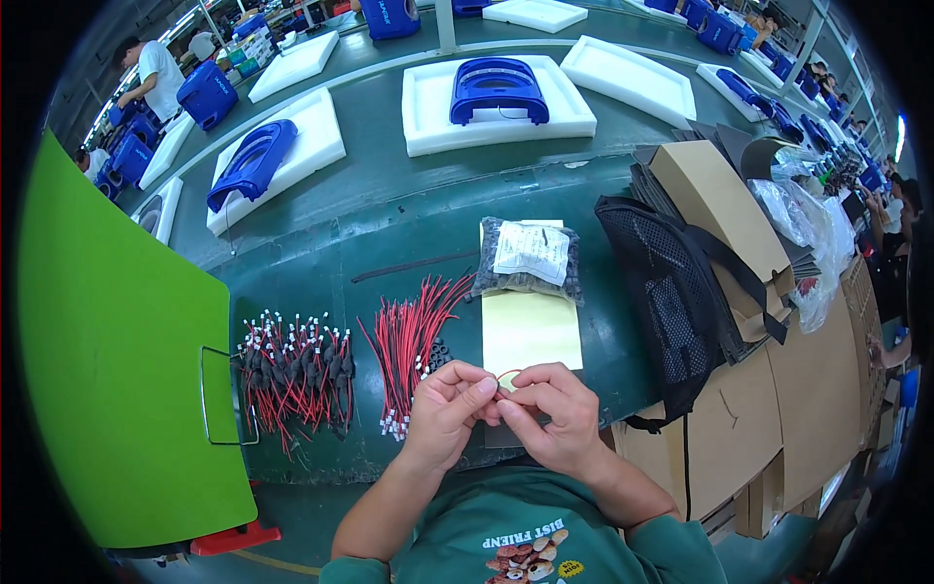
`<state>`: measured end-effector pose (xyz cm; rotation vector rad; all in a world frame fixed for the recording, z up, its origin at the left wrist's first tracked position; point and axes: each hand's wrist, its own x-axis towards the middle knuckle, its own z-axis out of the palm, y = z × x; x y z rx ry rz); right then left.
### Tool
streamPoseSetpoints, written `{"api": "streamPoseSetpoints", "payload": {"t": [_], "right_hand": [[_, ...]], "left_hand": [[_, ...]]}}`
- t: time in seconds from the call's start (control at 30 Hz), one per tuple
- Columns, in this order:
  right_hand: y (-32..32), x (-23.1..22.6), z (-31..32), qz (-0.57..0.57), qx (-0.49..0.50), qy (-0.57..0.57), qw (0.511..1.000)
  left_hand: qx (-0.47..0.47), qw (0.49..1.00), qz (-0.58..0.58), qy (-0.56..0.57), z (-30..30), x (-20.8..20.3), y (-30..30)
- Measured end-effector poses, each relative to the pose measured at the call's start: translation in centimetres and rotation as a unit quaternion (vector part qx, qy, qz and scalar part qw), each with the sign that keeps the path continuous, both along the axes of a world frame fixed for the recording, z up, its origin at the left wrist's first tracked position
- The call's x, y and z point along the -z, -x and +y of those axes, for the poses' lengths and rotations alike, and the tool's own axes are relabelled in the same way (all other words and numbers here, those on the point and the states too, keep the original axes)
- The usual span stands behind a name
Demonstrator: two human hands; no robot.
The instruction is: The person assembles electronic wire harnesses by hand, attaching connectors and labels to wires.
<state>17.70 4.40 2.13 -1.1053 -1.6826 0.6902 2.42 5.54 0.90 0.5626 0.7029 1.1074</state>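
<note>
My left hand [446, 409] and my right hand [556, 417] meet over the near edge of the green table, fingertips pinched together. Between them is a thin red wire [508, 374], looped upward. A small dark piece at the fingertips is mostly hidden. Just left of my hands lies a bundle of red and black wires [413, 336] with white connectors, beside a few small black rings [438, 356]. Farther left, a pile of wires with black sleeves [297, 375] and white connectors is spread out. A pale yellow sheet [530, 331] lies beyond my hands, under a clear bag of dark parts [525, 261].
A green panel [126, 360] stands at the left, beside a bent metal wire frame [203, 394]. To the right are a black mesh bag [662, 302] and cardboard [720, 209]. Blue plastic housings [498, 90] sit in white foam trays [428, 136] across the back. Other people work farther off.
</note>
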Motion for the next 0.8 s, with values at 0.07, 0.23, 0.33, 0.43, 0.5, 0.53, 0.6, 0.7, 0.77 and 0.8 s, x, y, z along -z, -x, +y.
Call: {"api": "streamPoseSetpoints", "payload": {"t": [0.07, 0.23, 0.33, 0.43, 0.5, 0.53, 0.6, 0.7, 0.77, 0.8], "right_hand": [[0.2, 0.1, 0.0, 0.02, 0.015, -0.009, 1.0], [0.2, -0.1, 0.1, 0.008, 0.027, -0.051, 0.998], [0.1, 0.4, 0.2, -0.003, 0.019, -0.06, 0.998], [0.1, 0.8, 0.1, -0.013, 0.003, -0.04, 0.999], [0.2, 0.9, 0.0, -0.012, -0.007, -0.023, 1.0], [0.2, 0.9, 0.0, 0.013, -0.016, -0.006, 1.0], [0.2, 1.0, -0.1, 0.039, -0.026, 0.012, 0.999], [0.1, 1.1, -0.2, 0.053, -0.037, 0.026, 0.998], [0.1, 1.0, -0.1, 0.064, -0.032, 0.037, 0.997], [0.0, 1.1, -0.2, 0.065, -0.031, 0.037, 0.997]], "left_hand": [[-0.005, 1.0, 0.004, 0.008, 0.0, -0.1, -0.1], [-0.01, 1.0, 0.002, 0.009, -0.1, 0.1, -0.1], [-0.011, 1.0, -0.002, 0.017, -0.1, 0.4, -0.1], [-0.013, 1.0, -0.003, 0.027, -0.1, 0.7, -0.2], [-0.016, 0.999, -0.002, 0.033, -0.2, 0.9, -0.2], [-0.017, 0.999, -0.001, 0.032, -0.2, 1.0, -0.3], [-0.018, 0.999, 0.001, 0.031, -0.3, 1.2, -0.4], [-0.019, 0.999, 0.01, 0.024, -0.5, 1.3, -0.5], [-0.026, 0.999, 0.022, 0.014, -0.6, 1.3, -0.7], [-0.025, 0.999, 0.023, 0.013, -0.7, 1.3, -0.7]]}}
